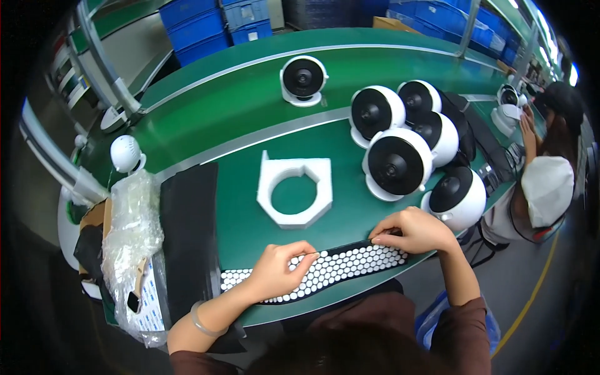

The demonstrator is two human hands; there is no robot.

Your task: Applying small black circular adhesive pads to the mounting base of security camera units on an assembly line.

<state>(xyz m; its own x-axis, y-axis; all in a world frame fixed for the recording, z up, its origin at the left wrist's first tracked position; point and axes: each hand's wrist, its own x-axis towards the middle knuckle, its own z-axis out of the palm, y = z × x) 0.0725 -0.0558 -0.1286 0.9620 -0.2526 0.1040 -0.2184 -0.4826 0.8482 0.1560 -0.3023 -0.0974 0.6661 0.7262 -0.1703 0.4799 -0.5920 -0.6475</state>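
Note:
A long black sheet [340, 265] covered with rows of round white pads lies along the table's near edge. My left hand [280, 270] is over its left half, thumb and forefinger pinched together near the upper edge. A white pad shows right at those fingertips, but I cannot tell whether it is held. Farther right, my right hand [415, 230] has its thumb and forefinger closed on the sheet's bare black upper margin. Beyond both hands rests a white foam frame [265, 197] with a large round opening.
Several white cameras with black fronts [395, 164] crowd the right; another camera [303, 80] stands on the green conveyor [231, 100]. At left are a black mat [190, 237] and bubble wrap [134, 212]. A co-worker [550, 169] sits far right. Blue crates [194, 28] stand behind.

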